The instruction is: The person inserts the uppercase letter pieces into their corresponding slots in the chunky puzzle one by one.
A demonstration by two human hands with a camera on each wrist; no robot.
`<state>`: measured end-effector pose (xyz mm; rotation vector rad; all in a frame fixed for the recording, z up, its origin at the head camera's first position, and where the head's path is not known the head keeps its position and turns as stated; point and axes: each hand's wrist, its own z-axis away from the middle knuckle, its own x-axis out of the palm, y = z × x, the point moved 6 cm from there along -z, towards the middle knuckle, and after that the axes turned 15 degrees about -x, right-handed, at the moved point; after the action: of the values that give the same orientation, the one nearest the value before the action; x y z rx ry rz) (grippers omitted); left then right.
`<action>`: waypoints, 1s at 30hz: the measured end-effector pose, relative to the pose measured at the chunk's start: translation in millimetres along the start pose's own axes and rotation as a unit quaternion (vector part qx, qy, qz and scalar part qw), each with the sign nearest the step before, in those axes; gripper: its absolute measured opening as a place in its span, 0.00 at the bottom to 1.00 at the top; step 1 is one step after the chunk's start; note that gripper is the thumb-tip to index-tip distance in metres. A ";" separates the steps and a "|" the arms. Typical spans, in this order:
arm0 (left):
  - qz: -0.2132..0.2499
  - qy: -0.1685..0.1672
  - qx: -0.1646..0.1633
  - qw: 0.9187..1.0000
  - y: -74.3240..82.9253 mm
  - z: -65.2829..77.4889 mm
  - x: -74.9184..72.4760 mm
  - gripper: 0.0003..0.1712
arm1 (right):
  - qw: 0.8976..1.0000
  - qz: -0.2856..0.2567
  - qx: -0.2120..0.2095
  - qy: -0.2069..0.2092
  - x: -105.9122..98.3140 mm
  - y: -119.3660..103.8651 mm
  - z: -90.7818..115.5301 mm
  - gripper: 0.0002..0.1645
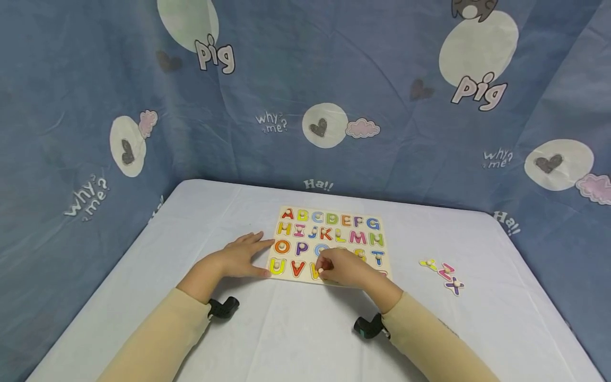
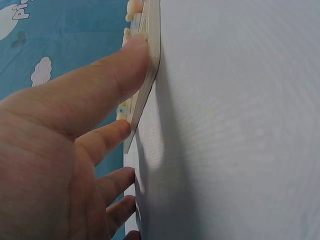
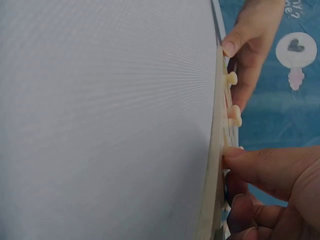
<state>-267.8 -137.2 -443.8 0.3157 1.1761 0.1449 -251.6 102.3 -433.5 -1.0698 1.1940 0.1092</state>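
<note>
A wooden alphabet puzzle board (image 1: pixel 312 279) with colourful knobbed letters lies on the white table. My left hand (image 1: pixel 241 257) rests at its left edge with the fingers spread. In the left wrist view the thumb (image 2: pixel 132 62) and forefinger touch the board's side. Over the bottom row, my right hand (image 1: pixel 346 267) pinches the yellow letter W puzzle piece (image 1: pixel 314 271), mostly covered by the fingers. The right wrist view has the thumb (image 3: pixel 235 156) low against the board, fingers curled; the piece's knob is hidden there. Part of the lower rows is covered by this hand.
To the right of the board lie three loose letter pieces: a yellow Y (image 1: pixel 428 263), a pink Z (image 1: pixel 446 271) and a purple X (image 1: pixel 454 286). A blue printed cloth (image 1: pixel 277 164) hangs behind the white tabletop (image 1: pixel 286 334).
</note>
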 end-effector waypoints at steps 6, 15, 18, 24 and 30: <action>-0.001 -0.002 -0.005 1.000 0.7 1.3 -0.4 0.53 | 1.000 -0.002 0.005 -0.002 0.5 -0.8 -0.4 0.06; -0.001 -0.001 -0.002 1.000 3.2 3.1 -0.6 0.54 | 1.000 -0.006 0.022 0.009 -13.2 -3.2 13.5 0.05; 0.000 0.000 -0.002 1.000 2.9 2.8 -0.6 0.54 | 0.999 -0.003 0.028 0.019 -25.5 -6.3 24.1 0.07; -0.003 0.000 -0.002 1.000 2.5 2.9 -0.8 0.54 | 0.998 0.008 0.039 0.044 -55.1 -10.3 52.7 0.09; 0.000 0.001 0.000 1.000 3.9 3.7 -1.5 0.53 | 0.997 0.018 0.022 0.076 -86.6 -8.0 87.4 0.09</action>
<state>-264.7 -134.5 -440.0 0.3152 1.1788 0.1448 -222.8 199.3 -363.0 -1.0316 1.3474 0.0286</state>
